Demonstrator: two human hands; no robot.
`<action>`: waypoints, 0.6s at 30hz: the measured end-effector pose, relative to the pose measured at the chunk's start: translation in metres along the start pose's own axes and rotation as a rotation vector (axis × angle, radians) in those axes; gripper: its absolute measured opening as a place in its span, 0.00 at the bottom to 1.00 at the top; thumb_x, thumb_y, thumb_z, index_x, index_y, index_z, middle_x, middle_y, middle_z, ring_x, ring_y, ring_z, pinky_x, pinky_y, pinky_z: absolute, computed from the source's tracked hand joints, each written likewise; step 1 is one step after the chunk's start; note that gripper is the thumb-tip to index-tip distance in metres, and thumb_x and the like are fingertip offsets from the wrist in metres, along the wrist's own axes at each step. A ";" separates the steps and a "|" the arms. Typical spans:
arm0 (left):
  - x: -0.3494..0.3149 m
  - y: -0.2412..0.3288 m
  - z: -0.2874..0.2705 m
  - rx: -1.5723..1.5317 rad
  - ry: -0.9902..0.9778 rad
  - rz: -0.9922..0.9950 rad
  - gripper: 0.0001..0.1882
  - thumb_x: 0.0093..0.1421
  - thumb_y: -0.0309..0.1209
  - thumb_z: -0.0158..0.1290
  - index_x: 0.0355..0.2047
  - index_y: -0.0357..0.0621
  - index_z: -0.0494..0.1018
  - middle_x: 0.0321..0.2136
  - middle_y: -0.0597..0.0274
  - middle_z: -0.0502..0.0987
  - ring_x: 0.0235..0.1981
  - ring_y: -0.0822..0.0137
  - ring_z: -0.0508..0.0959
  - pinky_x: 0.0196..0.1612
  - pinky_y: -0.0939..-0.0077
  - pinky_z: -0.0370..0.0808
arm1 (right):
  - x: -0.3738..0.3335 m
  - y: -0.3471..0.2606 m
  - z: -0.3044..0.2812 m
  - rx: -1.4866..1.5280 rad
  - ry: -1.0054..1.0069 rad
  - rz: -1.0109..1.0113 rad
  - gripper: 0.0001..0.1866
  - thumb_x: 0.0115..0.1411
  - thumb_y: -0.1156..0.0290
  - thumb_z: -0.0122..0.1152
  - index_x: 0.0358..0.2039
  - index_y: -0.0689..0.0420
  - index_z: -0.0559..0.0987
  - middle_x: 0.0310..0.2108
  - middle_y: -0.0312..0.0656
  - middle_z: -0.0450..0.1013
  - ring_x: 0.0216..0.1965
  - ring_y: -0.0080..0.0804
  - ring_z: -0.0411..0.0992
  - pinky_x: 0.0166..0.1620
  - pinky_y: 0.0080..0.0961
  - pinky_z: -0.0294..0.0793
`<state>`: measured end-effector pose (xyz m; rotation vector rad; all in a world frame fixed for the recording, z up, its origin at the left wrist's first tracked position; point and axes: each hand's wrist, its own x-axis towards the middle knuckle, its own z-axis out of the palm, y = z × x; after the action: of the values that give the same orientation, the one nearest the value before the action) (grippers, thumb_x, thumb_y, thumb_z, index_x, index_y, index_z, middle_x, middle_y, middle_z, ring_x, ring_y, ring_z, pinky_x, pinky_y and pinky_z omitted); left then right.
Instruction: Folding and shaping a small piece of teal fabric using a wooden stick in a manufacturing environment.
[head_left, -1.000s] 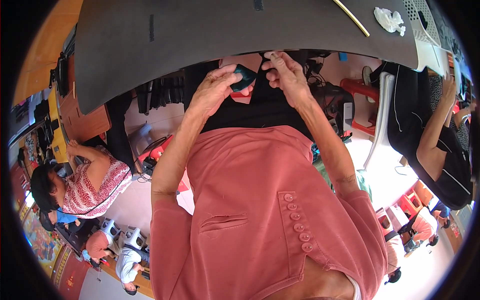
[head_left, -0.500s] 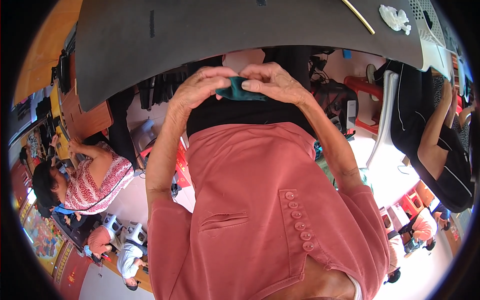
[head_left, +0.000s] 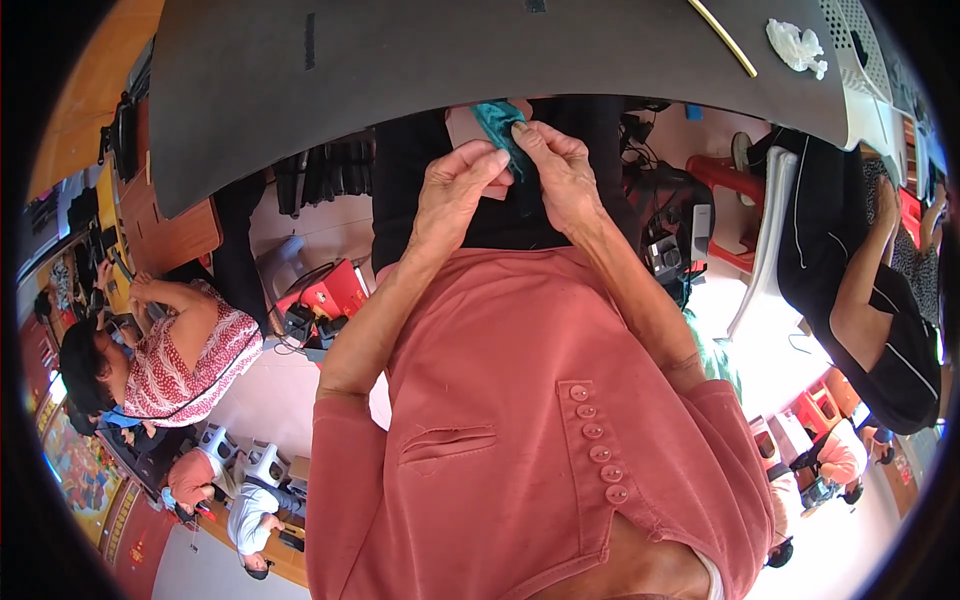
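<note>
Pinching the little teal cloth (head_left: 500, 125) with my left hand (head_left: 455, 195) and right hand (head_left: 562, 175) together, I have it bunched up, not yet flat.

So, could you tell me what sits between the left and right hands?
In the head view, a small teal cloth is pinched between the left hand and right hand.
</note>
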<state>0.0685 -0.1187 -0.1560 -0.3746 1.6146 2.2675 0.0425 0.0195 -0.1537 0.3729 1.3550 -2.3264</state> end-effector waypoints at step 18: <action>0.006 -0.008 0.003 0.259 0.054 0.117 0.08 0.59 0.30 0.49 0.27 0.39 0.72 0.18 0.72 0.69 0.22 0.83 0.65 0.24 0.86 0.66 | 0.007 0.008 -0.001 0.009 0.213 -0.203 0.09 0.60 0.70 0.57 0.26 0.61 0.80 0.23 0.25 0.70 0.25 0.10 0.60 0.30 0.10 0.61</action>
<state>0.0663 -0.1125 -0.1637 -0.2849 1.9760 2.1066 0.0396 0.0150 -0.1629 0.5203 1.5458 -2.5171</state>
